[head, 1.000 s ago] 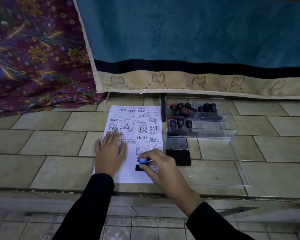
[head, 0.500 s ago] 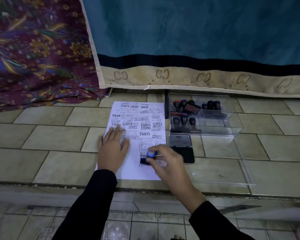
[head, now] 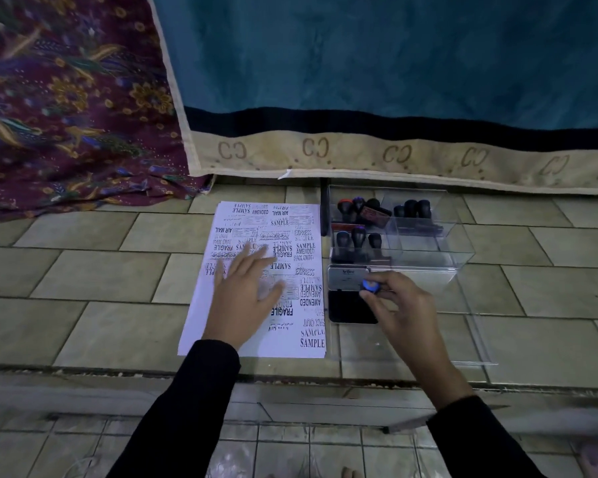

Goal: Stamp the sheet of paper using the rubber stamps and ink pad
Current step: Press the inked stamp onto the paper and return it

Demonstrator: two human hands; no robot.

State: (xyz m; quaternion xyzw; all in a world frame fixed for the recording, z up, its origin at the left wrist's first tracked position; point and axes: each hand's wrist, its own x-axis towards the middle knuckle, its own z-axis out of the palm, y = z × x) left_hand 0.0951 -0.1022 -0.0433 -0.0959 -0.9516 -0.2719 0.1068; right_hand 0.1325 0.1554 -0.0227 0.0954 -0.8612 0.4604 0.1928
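Blue-capped stamp (head: 370,286) now over ink pad (head: 350,309)

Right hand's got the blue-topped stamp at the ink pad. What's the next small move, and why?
Probably press the blue-topped stamp down onto the black surface of the ink pad to ink it. The right hand pinches it above the open pad's far edge; contact is unclear. The left hand is spread over the sheet of paper.

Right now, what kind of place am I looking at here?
Probably a home floor, not an office: the stamped sheet lies on beige floor tiles, near a teal blanket and a patterned maroon cloth.
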